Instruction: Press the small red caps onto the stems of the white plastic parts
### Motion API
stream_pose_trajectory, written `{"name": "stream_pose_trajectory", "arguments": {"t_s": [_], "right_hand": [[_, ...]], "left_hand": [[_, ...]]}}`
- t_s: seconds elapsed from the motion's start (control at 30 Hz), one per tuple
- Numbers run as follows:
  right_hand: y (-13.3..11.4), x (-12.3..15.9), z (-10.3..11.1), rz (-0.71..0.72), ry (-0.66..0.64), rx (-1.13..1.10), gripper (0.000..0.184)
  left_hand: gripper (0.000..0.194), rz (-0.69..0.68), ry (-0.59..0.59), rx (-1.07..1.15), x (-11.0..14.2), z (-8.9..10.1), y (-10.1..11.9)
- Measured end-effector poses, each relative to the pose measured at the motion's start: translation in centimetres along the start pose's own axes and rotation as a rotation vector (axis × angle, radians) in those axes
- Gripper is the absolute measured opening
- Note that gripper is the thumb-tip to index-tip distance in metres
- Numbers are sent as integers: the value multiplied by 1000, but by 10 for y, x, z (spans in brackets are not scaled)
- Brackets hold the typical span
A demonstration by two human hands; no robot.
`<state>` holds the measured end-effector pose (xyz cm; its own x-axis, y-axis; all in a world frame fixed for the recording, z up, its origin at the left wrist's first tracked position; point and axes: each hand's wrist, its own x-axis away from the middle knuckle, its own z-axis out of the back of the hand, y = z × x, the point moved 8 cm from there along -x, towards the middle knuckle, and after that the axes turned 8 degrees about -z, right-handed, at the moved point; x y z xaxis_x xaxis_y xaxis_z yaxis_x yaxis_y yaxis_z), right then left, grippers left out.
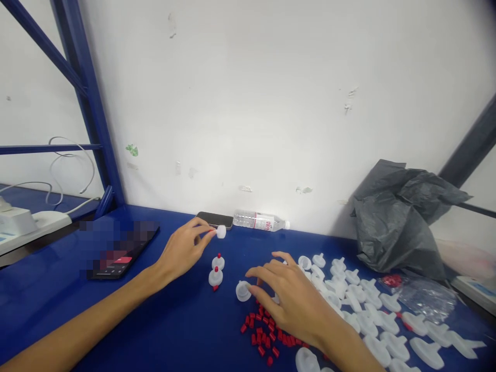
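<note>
My left hand (188, 245) pinches a small white plastic cap (221, 232) between thumb and fingers, with a bit of red showing at the fingertips. Below it, two white funnel-shaped caps with red tips (216, 276) stand on the blue table, a loose red piece beside the nearer one. My right hand (284, 292) hovers over the table with its fingers apart. Its thumb tip is at the edge of a single white funnel-shaped cap (243, 291); whether it touches is hard to tell. Many small red plugs (264, 338) lie scattered beneath that hand.
White funnel-shaped caps (372, 320) spread over the right side. Behind them are a clear plastic bag (426, 299) and a dark grey bag (399, 217). A water bottle (259, 221) and a phone (215, 220) lie by the wall. Another phone (126, 253) and a power strip (50, 222) are leftward.
</note>
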<state>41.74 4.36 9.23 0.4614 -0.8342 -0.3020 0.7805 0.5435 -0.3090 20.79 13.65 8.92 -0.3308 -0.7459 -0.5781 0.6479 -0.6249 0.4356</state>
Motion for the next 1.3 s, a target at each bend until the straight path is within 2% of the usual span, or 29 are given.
{"name": "stream_pose_trajectory", "arguments": {"t_s": [0.17, 0.3, 0.47, 0.6, 0.67, 0.8, 0.87, 0.93, 1.03, 1.3], "right_hand": [[-11, 3, -9, 56, -94, -3, 27], [-17, 4, -14, 103, -123, 8, 25], [-16, 4, -20, 130, -112, 34, 21], [-16, 3, -18, 134, -77, 57, 20], [-15, 2, -15, 118, -55, 69, 21], [-10, 2, -14, 76, -47, 78, 27], [-8, 2, -16, 80, -63, 60, 31], [-7, 3, -20, 86, -77, 49, 32], [-5, 2, -23, 84, -88, 44, 28], [-1, 2, -24, 54, -89, 56, 16]], "left_hand": [[34, -69, -183, -177, 5, -14, -5], [33, -78, -271, -225, 10, -25, -6], [36, -64, -259, -261, 10, -24, -3], [29, -125, -234, -249, 9, -11, 18], [26, -195, -307, -212, 13, -11, 34], [16, -275, -588, -107, 31, -27, 61], [12, -272, -676, -107, 38, -33, 67], [16, -259, -724, -121, 41, -38, 69], [18, -262, -743, -136, 41, -42, 69], [10, -278, -727, -236, 37, -38, 63]]}}
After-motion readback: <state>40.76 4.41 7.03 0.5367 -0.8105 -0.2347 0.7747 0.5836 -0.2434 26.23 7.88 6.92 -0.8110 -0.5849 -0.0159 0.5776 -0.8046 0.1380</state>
